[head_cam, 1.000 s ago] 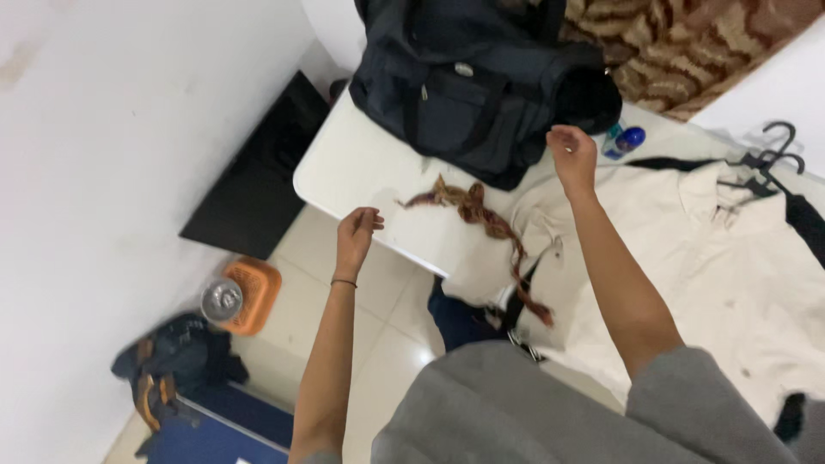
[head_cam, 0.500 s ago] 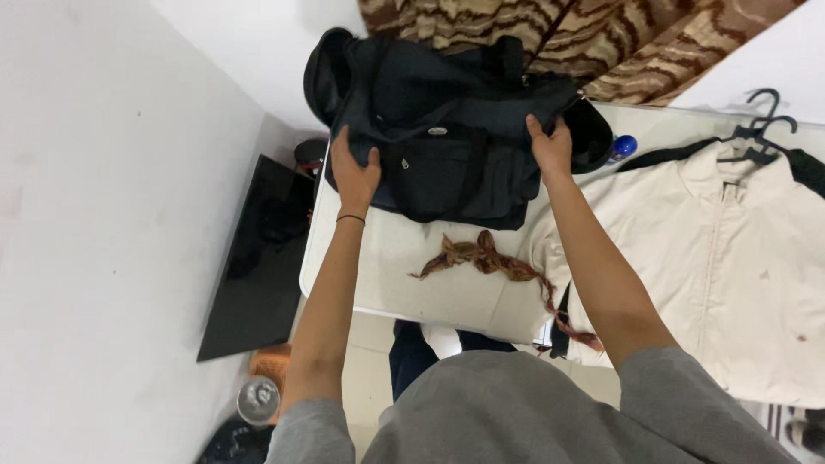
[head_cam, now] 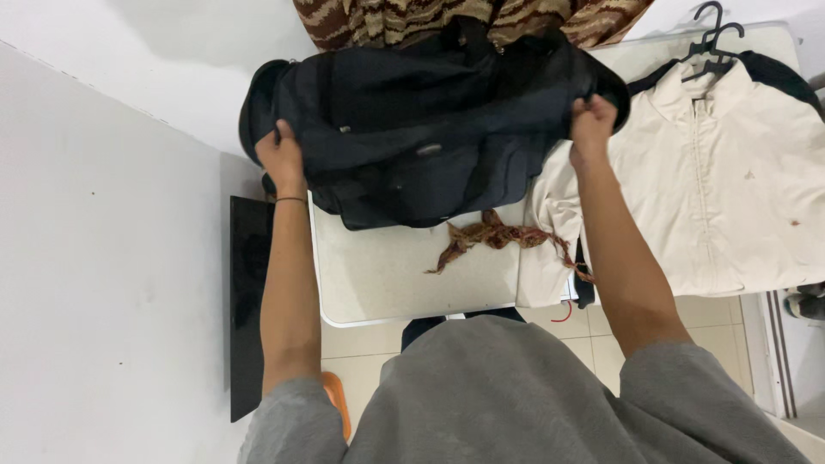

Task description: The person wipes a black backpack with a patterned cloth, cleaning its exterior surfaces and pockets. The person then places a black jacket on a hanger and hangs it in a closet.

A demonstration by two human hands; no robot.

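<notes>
A large black duffel bag point(head_cam: 430, 129) rests on the far part of a white table point(head_cam: 378, 279). My left hand point(head_cam: 281, 159) grips the bag's left end, fingers curled into the fabric. My right hand point(head_cam: 593, 122) is closed on the bag's right end, near its rounded side pocket. The bag looks tilted and partly raised between both hands. A brown patterned scarf point(head_cam: 507, 239) lies crumpled on the table just in front of the bag, between my arms.
A cream jacket point(head_cam: 722, 180) is spread over the right of the table, with black hangers point(head_cam: 715, 39) at its collar. A brown striped fabric point(head_cam: 464, 17) lies behind the bag. A black flat panel point(head_cam: 247, 301) leans by the white wall at left.
Both hands went from open above the table to gripping the bag's two ends. They have since slid outward and lifted the bag, and my view has moved over the table.
</notes>
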